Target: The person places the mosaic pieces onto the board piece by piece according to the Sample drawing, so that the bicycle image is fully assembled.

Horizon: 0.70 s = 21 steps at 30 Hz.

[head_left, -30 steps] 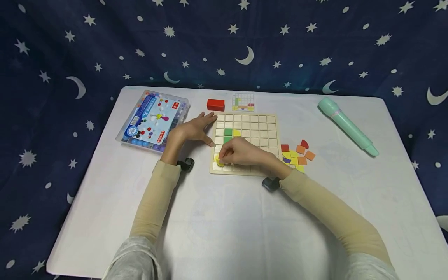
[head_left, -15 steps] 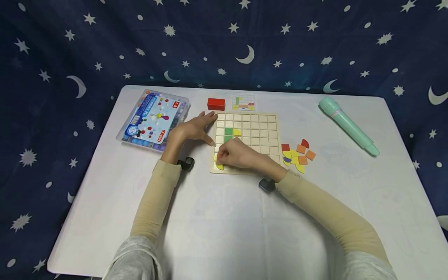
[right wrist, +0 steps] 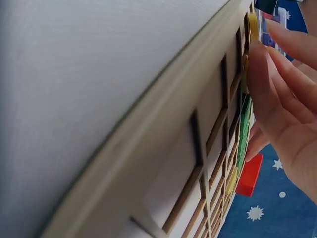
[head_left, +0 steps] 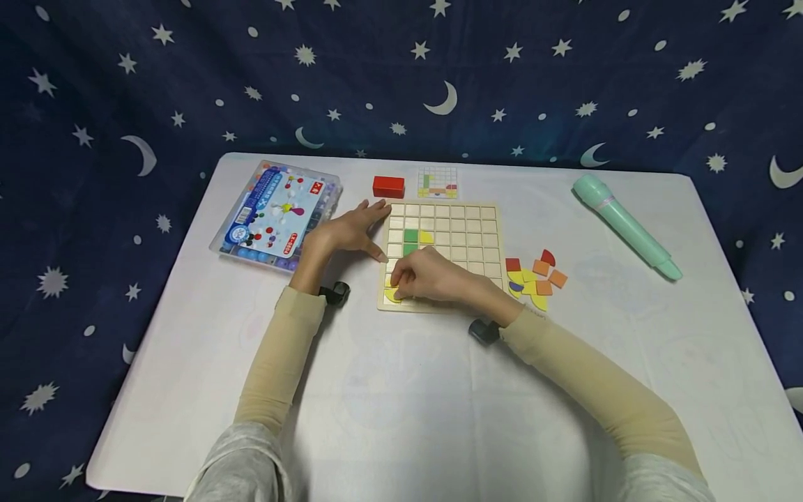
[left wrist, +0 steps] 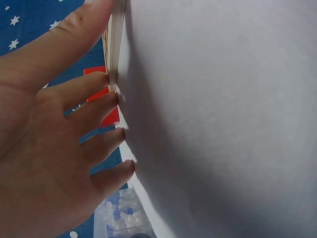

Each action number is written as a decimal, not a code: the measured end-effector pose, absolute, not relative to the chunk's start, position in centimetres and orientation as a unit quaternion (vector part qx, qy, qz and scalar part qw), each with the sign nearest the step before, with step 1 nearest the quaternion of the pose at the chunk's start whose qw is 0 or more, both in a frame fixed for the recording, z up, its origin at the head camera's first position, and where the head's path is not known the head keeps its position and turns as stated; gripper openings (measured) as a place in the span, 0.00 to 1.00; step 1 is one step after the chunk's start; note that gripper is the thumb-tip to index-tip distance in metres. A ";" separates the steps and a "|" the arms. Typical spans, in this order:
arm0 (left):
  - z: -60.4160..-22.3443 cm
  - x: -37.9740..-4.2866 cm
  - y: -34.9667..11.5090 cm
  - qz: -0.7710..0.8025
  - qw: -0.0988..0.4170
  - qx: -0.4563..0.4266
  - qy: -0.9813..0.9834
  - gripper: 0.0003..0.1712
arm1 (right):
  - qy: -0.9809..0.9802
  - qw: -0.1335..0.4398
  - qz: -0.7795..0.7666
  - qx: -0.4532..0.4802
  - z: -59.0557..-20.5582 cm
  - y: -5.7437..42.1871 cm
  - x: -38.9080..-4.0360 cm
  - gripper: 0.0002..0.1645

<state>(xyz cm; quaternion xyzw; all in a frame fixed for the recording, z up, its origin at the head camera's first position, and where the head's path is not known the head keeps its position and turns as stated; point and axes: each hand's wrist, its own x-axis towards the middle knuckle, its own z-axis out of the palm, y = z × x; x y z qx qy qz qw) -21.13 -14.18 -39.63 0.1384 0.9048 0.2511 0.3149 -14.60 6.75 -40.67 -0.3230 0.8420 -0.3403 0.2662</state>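
A wooden grid board point(head_left: 473, 240) lies mid-table. My left hand point(head_left: 345, 233) is spread at its left edge, fingertips at the upper corner and thumb lower down; the left wrist view shows the fingers point(left wrist: 81, 91) straight. Over the board's lower left, my right hand point(head_left: 429, 275) pinches a yellow quarter-circle tile point(head_left: 392, 295) with thumb and forefinger, close over the corner cells. In the right wrist view that yellow tile point(right wrist: 253, 25) shows edge-on by the fingertips. Green square tiles point(head_left: 410, 236) and another yellow tile point(head_left: 426, 237) sit in cells above the hand, which hides part of the board.
Loose red, orange, yellow and blue tiles point(head_left: 536, 279) lie right of the board. Behind it are a red block point(head_left: 388, 187) and a printed pattern card point(head_left: 438, 183). A clear bead case point(head_left: 276, 216) stands at left, a mint-green microphone-shaped toy point(head_left: 627, 226) at right.
My right fingers have shifted slightly with the yellow quarter-circle tile, which now lies flatter near the lower-left corner cell. My left hand holds its place at the board's edge.
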 end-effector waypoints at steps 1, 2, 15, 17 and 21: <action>-39.7 -21.1 -14.2 0.251 0.314 0.139 0.905 0.64 | 0.841 0.272 -0.336 -0.325 -40.6 6.8 -14.6 0.09; -39.7 -21.2 -14.2 0.251 0.313 0.139 0.905 0.64 | 0.841 0.278 -0.330 -0.327 -40.6 6.8 -14.6 0.10; -39.7 -21.1 -14.1 0.251 0.314 0.139 0.905 0.64 | 0.851 0.246 -0.279 -0.370 -40.8 6.3 -14.2 0.09; -39.7 -21.1 -14.1 0.252 0.314 0.138 0.905 0.64 | 0.853 0.241 -0.278 -0.370 -40.8 6.3 -14.2 0.09; -39.7 -21.1 -14.1 0.251 0.314 0.135 0.906 0.64 | 0.857 0.242 -0.273 -0.364 -40.7 6.2 -14.1 0.09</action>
